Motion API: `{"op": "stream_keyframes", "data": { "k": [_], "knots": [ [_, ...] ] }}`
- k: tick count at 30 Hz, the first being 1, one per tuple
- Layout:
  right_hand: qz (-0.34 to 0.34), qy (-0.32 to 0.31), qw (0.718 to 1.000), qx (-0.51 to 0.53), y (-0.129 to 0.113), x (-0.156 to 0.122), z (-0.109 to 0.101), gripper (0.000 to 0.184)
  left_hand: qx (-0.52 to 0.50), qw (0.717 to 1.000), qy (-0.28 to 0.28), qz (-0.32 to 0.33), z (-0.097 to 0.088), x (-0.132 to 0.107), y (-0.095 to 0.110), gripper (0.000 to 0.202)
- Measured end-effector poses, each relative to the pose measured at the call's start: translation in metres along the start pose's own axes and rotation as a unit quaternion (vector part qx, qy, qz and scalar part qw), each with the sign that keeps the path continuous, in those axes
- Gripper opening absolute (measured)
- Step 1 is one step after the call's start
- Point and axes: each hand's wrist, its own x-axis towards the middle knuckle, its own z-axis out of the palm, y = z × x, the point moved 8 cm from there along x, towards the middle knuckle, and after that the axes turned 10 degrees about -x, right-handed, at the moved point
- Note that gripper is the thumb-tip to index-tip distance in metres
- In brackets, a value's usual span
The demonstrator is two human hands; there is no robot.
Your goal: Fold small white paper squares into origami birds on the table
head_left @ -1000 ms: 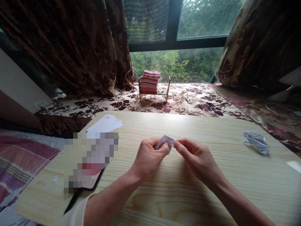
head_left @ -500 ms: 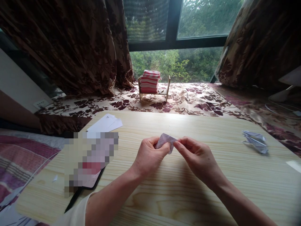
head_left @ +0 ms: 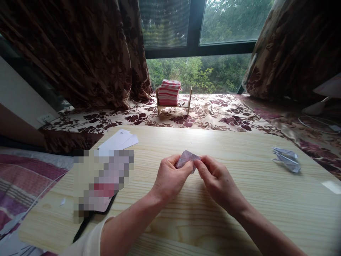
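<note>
A small folded piece of pale purple paper (head_left: 187, 157) is pinched between both of my hands just above the light wooden table (head_left: 239, 220). My left hand (head_left: 170, 177) grips its left side with thumb and fingers closed. My right hand (head_left: 217, 179) pinches its right edge with thumb and forefinger. Most of the paper is hidden by my fingers.
A finished folded paper figure (head_left: 286, 159) lies at the table's right. White paper sheets (head_left: 118, 141) and a blurred flat object (head_left: 102, 183) lie at the left. Behind the table, a small wooden rack with striped cloths (head_left: 170, 94) stands on a floral sill before the window.
My right hand has shifted slightly left, closer to my left hand, and the paper between them is turned up a little more.
</note>
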Motion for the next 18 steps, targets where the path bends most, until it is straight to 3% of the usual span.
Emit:
{"op": "stream_keyframes", "data": {
  "k": [4,8,13,18],
  "knots": [
    [0.015,0.02,1.0,0.01,0.003,0.0,-0.003,0.032,-0.029,0.999,-0.007,-0.015,0.0,0.001,-0.003,0.018],
    [0.0,-0.012,1.0,-0.025,0.008,0.003,-0.004,0.026,-0.049,0.998,-0.003,-0.043,-0.004,0.004,-0.009,0.02],
    [-0.166,0.093,0.969,-0.159,-0.015,0.0,-0.026,0.014,-0.033,0.997,-0.013,-0.064,-0.006,0.006,-0.012,0.017],
    [-0.282,0.07,0.936,-0.2,-0.037,-0.007,-0.021,0.019,-0.04,0.996,-0.038,-0.067,-0.001,0.003,-0.01,0.018]
  ]
}}
